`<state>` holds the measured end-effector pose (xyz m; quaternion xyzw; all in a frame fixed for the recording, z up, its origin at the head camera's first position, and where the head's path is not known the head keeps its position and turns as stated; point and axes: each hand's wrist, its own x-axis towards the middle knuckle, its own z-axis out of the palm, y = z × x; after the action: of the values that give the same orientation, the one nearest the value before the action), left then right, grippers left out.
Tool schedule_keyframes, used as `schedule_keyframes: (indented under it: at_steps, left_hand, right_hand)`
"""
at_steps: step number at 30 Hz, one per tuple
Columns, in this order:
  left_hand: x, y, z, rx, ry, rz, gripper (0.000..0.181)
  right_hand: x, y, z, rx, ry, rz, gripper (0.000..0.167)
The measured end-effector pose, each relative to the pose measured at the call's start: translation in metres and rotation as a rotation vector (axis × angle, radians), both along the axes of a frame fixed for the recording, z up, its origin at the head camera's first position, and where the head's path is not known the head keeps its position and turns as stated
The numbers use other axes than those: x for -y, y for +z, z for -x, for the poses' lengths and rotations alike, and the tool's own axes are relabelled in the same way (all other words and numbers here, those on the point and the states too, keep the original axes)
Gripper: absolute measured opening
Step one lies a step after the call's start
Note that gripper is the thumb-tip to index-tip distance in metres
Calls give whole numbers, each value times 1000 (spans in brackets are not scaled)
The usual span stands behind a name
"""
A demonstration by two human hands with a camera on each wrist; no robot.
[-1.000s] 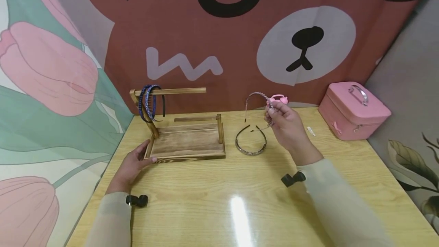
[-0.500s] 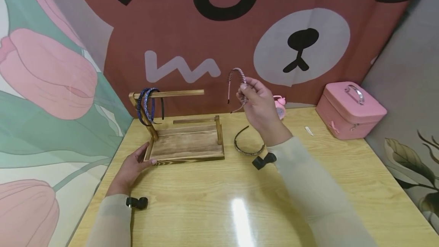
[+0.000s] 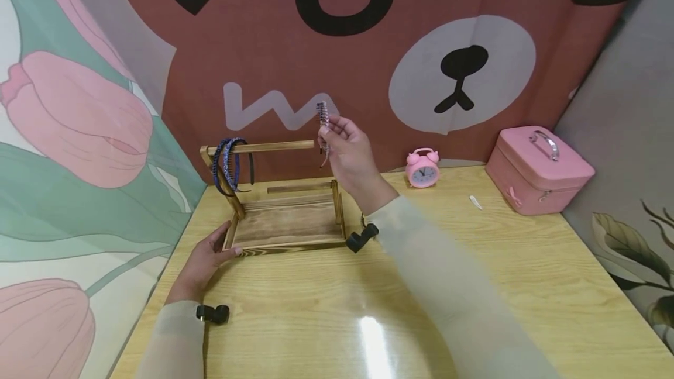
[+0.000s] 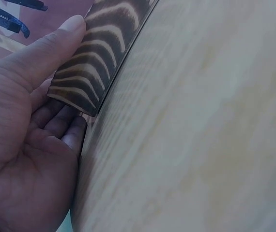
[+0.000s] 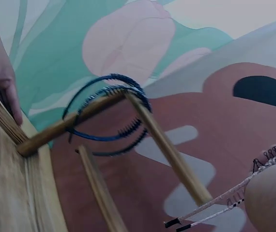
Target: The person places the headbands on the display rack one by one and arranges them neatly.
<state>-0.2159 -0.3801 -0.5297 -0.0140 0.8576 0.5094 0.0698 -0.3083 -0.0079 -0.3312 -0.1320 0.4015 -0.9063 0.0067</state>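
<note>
1. Plainly, in the head view, the right hand [image 3: 354, 157] pinched the pale pink headband [image 3: 322, 113] just right of the upper bar [image 3: 279, 146] — which ran left to right, its free end nearest that hand.
2. Left wrist view: the left hand [image 4: 19, 125] gripped the wooden rack [image 4: 97, 58] by one end.
3. Right wrist view: the headband's legs [image 5: 223, 195] overlapped the bar's tip — contact couldn't be told.

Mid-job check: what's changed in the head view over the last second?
The right hand, gripping the pale pink headband, has moved left and up, to near the free right end of the upper bar on the wooden rack. The pink alarm clock is now uncovered. Nothing was newly grasped or released. The left hand still grips the rack's left end; the blue headbands still hang.
</note>
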Motion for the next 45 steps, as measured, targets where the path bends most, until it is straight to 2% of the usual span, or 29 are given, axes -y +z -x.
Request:
schedule_keyframes:
  at_steps: [4, 9, 15, 19, 22, 33, 39, 45]
  left_hand:
    - [1, 0, 0, -5, 0, -8, 97]
    - [1, 1, -1, -4, 0, -1, 99]
    - [0, 0, 0, 1, -1, -32, 99]
    - [3, -1, 0, 5, 4, -31, 99]
    - [4, -1, 0, 5, 5, -31, 99]
    - [-1, 0, 0, 3, 14, -41, 96]
    - [0, 1, -1, -10, 21, -33, 94]
    - [-2, -1, 0, -7, 24, -40, 93]
  right_hand:
    - [21, -5, 1, 30, 37, 0, 21]
    - [44, -10, 1, 30, 74, -14, 22]
    - [67, -15, 3, 38, 105, -92, 27]
    - [84, -18, -1, 45, 129, -152, 38]
    - [96, -19, -3, 53, 137, -188, 40]
    - [119, -24, -3, 77, 100, -240, 31]
    - [128, -28, -1, 88, 95, -256, 36]
    - [137, -35, 0, 134, 68, -261, 32]
